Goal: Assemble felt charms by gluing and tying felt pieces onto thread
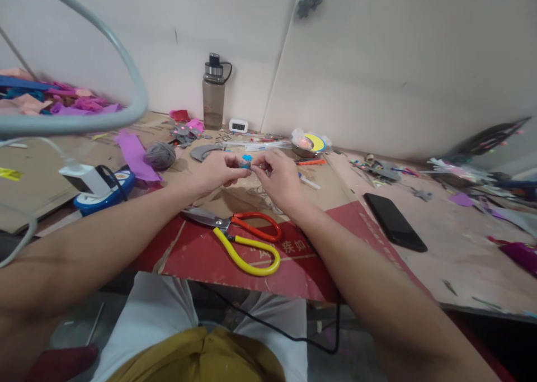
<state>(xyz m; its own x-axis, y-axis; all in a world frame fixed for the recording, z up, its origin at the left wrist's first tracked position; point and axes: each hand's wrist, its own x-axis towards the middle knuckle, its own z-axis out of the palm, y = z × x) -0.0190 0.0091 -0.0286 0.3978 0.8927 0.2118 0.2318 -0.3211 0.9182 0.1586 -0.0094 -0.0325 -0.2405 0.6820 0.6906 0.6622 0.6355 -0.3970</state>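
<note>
My left hand (220, 172) and my right hand (279, 176) meet above the cardboard, both with fingers pinched together. Between their fingertips is a small grey-blue piece (244, 164), too small to make out fully. A bright blue flower-shaped bit (247, 158) shows just beyond it; whether the two are joined I cannot tell. Below my hands lies a pair of scissors (226, 223) with one red and one yellow handle, blades pointing left. Some thin thread or wire (262, 194) lies loosely under my right hand.
A water bottle (213, 99) and small white clock (238, 126) stand by the wall. A ball of grey yarn (160, 156), purple felt (136, 155) and a charger plug (86, 179) are left. A black phone (394, 221) lies right. A grey tube (126, 63) loops at upper left.
</note>
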